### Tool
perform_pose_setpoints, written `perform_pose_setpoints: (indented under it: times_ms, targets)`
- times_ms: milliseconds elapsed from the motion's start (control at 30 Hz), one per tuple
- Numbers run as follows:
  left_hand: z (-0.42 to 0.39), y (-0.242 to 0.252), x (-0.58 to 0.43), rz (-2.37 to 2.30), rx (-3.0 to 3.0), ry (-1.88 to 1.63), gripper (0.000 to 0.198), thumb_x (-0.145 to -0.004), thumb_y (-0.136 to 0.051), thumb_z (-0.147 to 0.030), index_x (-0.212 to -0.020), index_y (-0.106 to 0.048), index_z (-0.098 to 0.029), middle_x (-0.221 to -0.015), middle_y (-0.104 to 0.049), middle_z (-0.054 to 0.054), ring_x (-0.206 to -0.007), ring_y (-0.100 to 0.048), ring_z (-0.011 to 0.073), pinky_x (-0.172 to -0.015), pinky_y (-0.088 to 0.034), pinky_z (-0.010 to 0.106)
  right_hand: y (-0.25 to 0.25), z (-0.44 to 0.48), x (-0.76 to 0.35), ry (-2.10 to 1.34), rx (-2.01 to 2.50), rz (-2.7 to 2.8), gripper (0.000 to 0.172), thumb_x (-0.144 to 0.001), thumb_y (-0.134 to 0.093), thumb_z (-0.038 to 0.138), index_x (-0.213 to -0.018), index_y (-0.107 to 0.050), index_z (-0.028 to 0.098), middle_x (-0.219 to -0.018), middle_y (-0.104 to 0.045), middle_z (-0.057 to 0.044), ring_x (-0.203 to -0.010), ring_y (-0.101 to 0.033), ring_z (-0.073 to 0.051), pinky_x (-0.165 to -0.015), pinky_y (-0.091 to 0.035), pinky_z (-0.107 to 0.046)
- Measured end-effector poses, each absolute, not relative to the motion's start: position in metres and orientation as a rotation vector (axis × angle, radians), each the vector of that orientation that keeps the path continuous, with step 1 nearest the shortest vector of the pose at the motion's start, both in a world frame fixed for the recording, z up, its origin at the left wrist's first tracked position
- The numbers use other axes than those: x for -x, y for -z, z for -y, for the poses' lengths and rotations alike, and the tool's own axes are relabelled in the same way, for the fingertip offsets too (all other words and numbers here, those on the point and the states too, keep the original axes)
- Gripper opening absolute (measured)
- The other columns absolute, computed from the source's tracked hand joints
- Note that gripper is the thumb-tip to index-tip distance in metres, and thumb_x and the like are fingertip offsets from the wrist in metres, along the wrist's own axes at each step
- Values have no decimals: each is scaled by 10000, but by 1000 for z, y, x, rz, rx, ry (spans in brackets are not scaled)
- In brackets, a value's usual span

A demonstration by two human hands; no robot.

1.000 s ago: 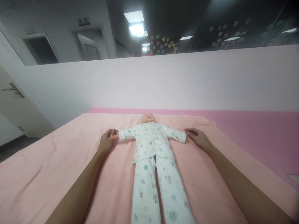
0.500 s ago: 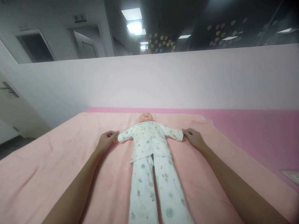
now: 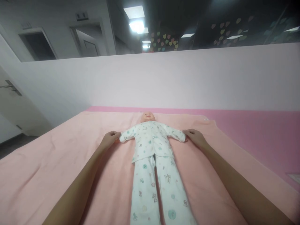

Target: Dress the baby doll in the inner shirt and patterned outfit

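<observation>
A baby doll lies face up with its arms spread and its legs toward me. It wears a white patterned pyjama top and matching trousers. My left hand is closed, its thumb and fingers pinching the sleeve cuff on the left side of the view. On the other side, my right hand pinches the opposite sleeve cuff. The doll's own hands are mostly hidden by my fingers, and its feet fall outside the view.
Under the doll a peach blanket is spread over a pink surface. A white wall with dark glass above it stands behind. At far left is a door with a handle.
The whole view has shifted slightly. Both hands stay at the sleeve cuffs, with the left fingers a little more closed over the cuff. The doll lies as before.
</observation>
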State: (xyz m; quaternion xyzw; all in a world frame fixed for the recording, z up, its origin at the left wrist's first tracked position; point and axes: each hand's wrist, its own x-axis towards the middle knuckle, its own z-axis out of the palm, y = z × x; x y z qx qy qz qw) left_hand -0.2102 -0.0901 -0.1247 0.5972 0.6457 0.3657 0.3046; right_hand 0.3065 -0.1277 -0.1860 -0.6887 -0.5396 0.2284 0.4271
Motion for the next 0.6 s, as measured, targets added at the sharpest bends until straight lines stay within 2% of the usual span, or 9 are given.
perform_pose_setpoints:
  times_ms: [133, 267, 367, 467, 533, 600]
  targets:
    - [94, 121, 209, -1707, -1640, -1020, 411, -753, -720, -575, -874, -663, -187, -885, -722, 48, -738, -622, 192, -610, -465, 270, 185, 126, -305, -619, 1741, 1341, 367, -844, -694, 526, -990, -828, 217, -1143, -804, -93, -1045, -725, -305, -863, -545, -375]
    - [103, 115, 207, -1693, -1731, -942, 418, -825, -669, -604, -967, -688, -211, -923, -751, 42, -777, -661, 208, -655, -483, 286, 184, 127, -300, -591, 1737, 1323, 355, -813, -725, 480, -1046, -770, 215, -1102, -799, -93, -1009, -726, -286, -812, -548, -354]
    - [109, 112, 206, -1752, -1881, -895, 392, -889, -598, -606, -920, -679, -223, -829, -732, 24, -724, -643, 205, -635, -450, 294, 185, 129, -296, -571, 1698, 1360, 305, -827, -703, 449, -1046, -754, 243, -1105, -792, -63, -995, -725, -256, -820, -546, -339]
    - [110, 111, 206, -1789, -2058, -849, 410, -934, -523, -593, -822, -648, -220, -779, -699, 27, -704, -612, 206, -626, -421, 305, 186, 131, -296, -489, 1688, 1445, 217, -848, -658, 439, -894, -762, 254, -1003, -793, -36, -932, -722, -251, -810, -534, -352]
    - [110, 111, 206, -1831, -2170, -842, 427, -950, -489, -580, -791, -642, -215, -803, -694, 49, -748, -613, 227, -654, -428, 324, 186, 132, -297, -426, 1699, 1474, 224, -858, -639, 443, -829, -755, 253, -956, -786, -34, -913, -713, -260, -807, -524, -370]
    - [109, 111, 205, -1841, -2259, -856, 440, -970, -464, -576, -842, -675, -212, -883, -712, 77, -846, -631, 260, -719, -455, 349, 185, 133, -295, -367, 1706, 1490, 236, -869, -636, 451, -838, -759, 251, -966, -782, -47, -924, -701, -276, -821, -518, -391]
